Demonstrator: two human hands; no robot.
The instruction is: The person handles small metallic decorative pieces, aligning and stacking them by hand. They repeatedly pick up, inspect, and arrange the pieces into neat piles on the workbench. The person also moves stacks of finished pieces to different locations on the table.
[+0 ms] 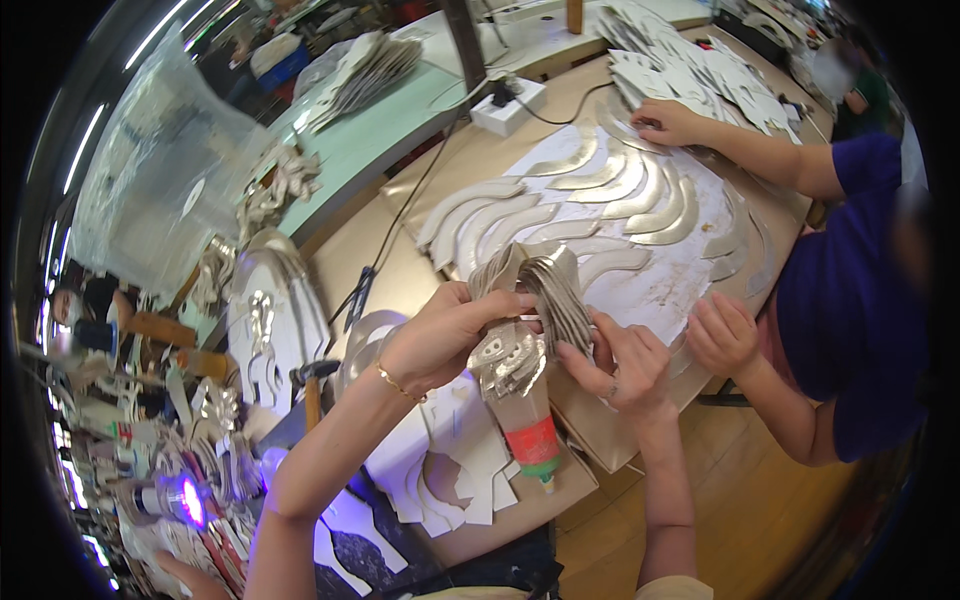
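Note:
My left hand (440, 335) is closed on a bundle of thin curved shoe-upper pieces (556, 300), grey-beige at the edges with metallic gold faces. Several gold ends with small holes (510, 358) hang below my left fingers. My right hand (628, 368) pinches the bundle's right side between thumb and fingers. Just beneath the bundle is a clear squeeze bottle (532, 440) with a red label and a green cap, its nozzle toward me. White cut pieces (440, 475) lie left of the bottle.
Gold curved strips (650, 205) lie in overlapping rows on white paper. A co-worker in a purple sleeve has one hand (668, 124) at the strips and the other (722, 335) near the table edge. A hammer (313, 385), a white power strip (508, 106) and a purple-lit lamp (190, 500) are around.

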